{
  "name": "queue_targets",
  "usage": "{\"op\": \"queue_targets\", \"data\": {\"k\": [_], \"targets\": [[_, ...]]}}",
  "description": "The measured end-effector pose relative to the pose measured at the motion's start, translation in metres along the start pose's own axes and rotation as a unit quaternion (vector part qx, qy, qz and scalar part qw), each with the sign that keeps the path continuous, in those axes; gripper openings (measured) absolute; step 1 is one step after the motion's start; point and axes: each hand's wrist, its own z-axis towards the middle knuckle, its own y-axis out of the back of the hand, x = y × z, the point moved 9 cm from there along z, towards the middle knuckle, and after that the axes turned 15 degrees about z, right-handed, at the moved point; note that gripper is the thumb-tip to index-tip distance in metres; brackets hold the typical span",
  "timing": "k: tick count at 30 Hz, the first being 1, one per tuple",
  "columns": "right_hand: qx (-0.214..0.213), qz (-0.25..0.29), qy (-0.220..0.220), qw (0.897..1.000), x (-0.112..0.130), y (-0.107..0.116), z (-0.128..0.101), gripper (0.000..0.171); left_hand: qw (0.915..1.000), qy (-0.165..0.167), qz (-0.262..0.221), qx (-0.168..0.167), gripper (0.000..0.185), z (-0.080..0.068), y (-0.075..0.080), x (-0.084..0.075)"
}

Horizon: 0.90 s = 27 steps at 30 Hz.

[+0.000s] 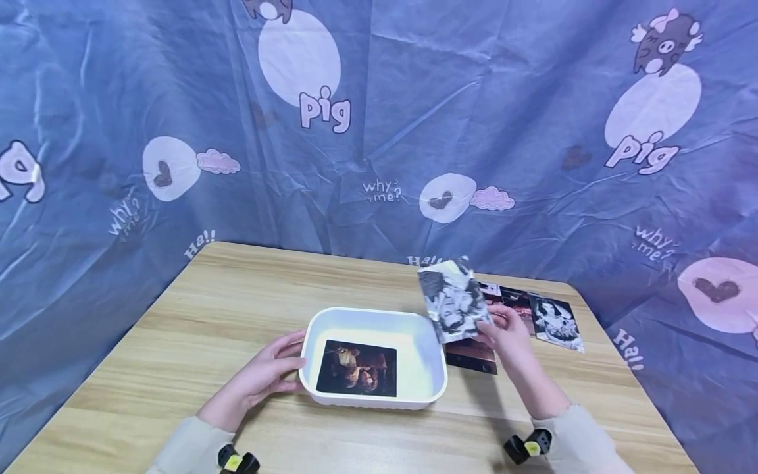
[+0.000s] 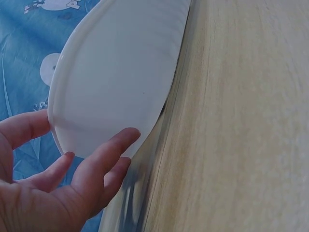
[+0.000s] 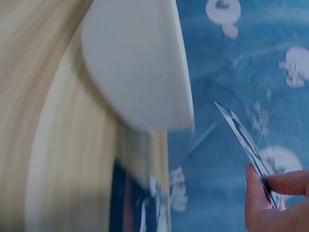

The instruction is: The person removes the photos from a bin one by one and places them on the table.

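I count one photo (image 1: 357,368) lying in the white tray (image 1: 431,359), my left hand (image 1: 268,376) resting open-fingered against its wall, my right hand (image 1: 510,334) pinching a black-and-white print (image 1: 454,299) above its right rim, and seemingly three more photos (image 1: 521,316) waiting near the table's far right corner.

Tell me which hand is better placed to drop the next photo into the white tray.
Right. The right hand already pinches a black-and-white photo beside the white tray; the left hand only steadies it.

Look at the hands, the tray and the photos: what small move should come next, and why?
Probably the right hand carries the black-and-white photo it pinches leftward over the white tray and lowers it in. One photo already lies flat there, the left hand rests against the tray's side, steadying it, and more photos lie on the table to the right.
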Motion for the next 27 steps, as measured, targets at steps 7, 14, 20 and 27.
{"op": "queue_targets", "data": {"k": [7,14,20,27], "targets": [[-0.054,0.07,-0.03,0.996,-0.008,0.06,0.001,0.02,1.0,0.004,0.003,-0.003,0.074,0.0,0.003,0.0],[-0.095,0.08,-0.082,0.989,-0.03,0.109,-0.002,0.017,1.0,0.004,0.002,-0.001,0.075,0.002,0.003,-0.003],[-0.094,0.107,-0.13,0.981,-0.045,0.131,-0.005,0.028,0.9999,0.009,0.0,-0.006,0.074,0.003,0.004,-0.002],[-0.092,0.085,-0.139,0.982,-0.053,0.146,-0.003,0.03,0.9999,0.01,-0.001,-0.007,0.073,0.003,0.005,-0.001]]}}
